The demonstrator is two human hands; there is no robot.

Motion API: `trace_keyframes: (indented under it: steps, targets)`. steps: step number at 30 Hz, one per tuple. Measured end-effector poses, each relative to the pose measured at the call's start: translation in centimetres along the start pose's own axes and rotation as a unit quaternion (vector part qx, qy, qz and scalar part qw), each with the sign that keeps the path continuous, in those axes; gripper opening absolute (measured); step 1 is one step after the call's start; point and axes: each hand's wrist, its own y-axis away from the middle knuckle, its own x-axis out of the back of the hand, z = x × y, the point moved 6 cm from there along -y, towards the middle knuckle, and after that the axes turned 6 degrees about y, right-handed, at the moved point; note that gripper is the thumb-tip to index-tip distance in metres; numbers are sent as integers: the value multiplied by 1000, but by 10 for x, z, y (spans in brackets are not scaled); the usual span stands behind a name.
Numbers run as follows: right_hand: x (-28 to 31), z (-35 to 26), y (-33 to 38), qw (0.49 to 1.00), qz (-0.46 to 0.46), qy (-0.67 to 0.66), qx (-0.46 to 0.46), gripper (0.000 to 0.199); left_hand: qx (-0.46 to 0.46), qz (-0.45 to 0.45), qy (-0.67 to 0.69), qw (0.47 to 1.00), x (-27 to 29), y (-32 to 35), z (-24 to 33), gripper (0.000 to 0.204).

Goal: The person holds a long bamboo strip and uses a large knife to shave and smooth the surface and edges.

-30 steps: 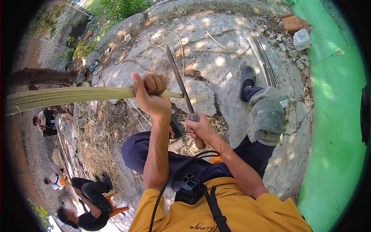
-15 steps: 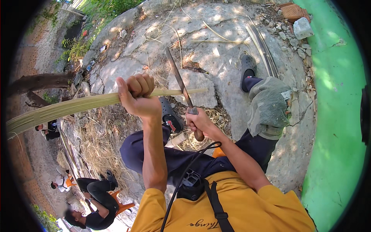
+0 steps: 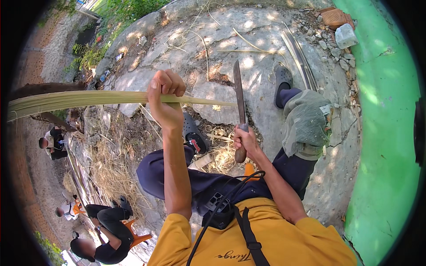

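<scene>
My left hand (image 3: pixel 167 95) is closed round a long, pale bundle of bamboo strips (image 3: pixel 93 98), which runs off to the left and narrows to a thin end on the right. In my right hand (image 3: pixel 248 141) is the wooden handle of a long machete (image 3: pixel 239 91) with a dark, worn blade pointing away from me. The bundle's narrow right end reaches the blade near its middle; whether they touch, I cannot tell. Below, curled shavings (image 3: pixel 224 153) lie on the ground between my feet.
Split strips (image 3: pixel 297 57) lie on the cracked concrete beyond my right shoe. A green wall (image 3: pixel 381 133) stands on the right, with rubble and a brick (image 3: pixel 336 17) beside it. Several people sit at the left, the nearest person (image 3: pixel 111 241) on an orange chair. Dry fibre (image 3: pixel 115 164) covers the left ground.
The machete has moved right along the bundle, from its narrow part to its tip, and now points straighter ahead. My left hand has shifted slightly right and away, and the bundle lies more level.
</scene>
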Motion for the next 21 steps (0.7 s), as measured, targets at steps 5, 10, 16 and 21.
trace_keyframes:
  steps: [5,10,16,21]
  targets:
    - [-11,-12,9,1000,-25,-1,6,10,6,-64,36,997,8,-3,-16,45]
    - [-58,-37,25,987,-146,-62,-33,12,-5,-43,52,998,4,4,-17,46]
    - [-114,-66,41,971,-216,-79,-60,10,-27,-63,-49,996,-5,8,-17,46]
    - [-133,-78,56,972,-223,-50,-56,10,-82,-47,-58,994,-4,11,-11,46]
